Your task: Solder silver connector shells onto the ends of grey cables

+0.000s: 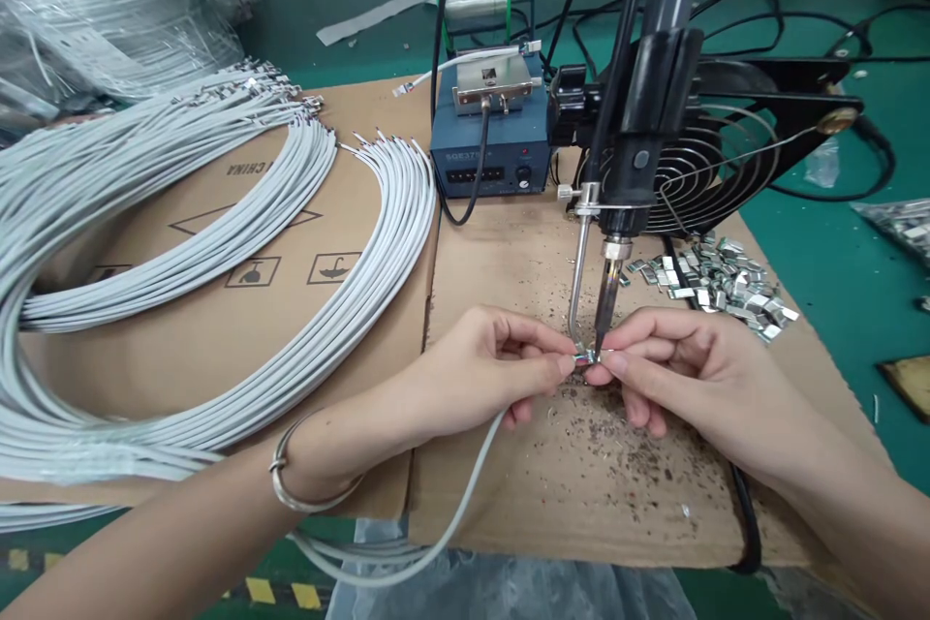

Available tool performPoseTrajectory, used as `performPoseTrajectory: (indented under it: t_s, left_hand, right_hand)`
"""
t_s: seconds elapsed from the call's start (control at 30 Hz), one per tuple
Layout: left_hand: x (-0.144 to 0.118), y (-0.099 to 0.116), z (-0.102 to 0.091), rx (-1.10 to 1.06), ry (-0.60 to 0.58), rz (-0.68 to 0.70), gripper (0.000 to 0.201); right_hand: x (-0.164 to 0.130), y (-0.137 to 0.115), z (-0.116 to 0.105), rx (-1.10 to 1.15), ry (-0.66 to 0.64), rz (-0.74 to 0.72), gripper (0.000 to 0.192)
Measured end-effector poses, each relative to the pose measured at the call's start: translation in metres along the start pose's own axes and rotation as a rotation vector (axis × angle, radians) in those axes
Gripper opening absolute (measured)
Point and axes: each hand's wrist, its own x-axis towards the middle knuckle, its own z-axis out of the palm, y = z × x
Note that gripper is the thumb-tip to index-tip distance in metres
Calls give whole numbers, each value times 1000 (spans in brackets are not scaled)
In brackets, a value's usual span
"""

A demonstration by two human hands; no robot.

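Note:
Between thumb and fingers, my left hand point(501, 363) pinches the end of a light grey cable point(465, 499), whose thin coloured wires point right. Facing it, my right hand point(683, 373) pinches a small metal connector point(604, 356), mostly covered by the fingertips. Wires and connector meet beneath the tip of a soldering iron point(607, 295) fixed upright in a stand. A thin metal solder feed tube point(579, 281) comes down beside the tip. The cable hangs from my left hand and loops below the cardboard edge.
Coiled grey cables point(378, 281) cover the cardboard point(480, 310) at left. A pile of small connectors point(727, 286) lies at right, before a black fan point(697, 155). Behind stand a blue control box point(490, 145) and a solder spool point(476, 0). Dark specks litter the cardboard.

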Motion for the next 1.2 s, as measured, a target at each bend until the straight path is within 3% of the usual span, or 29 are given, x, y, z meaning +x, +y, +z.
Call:
performPoseTrajectory:
  t_s: [0.7, 1.2]
  left_hand:
    - [0, 1, 0, 45, 1, 20, 12]
    - [2, -6, -3, 63, -19, 47, 14]
  right_hand:
    - [1, 2, -1, 8, 1, -58, 4]
    - [0, -4, 3, 1, -7, -22, 5]
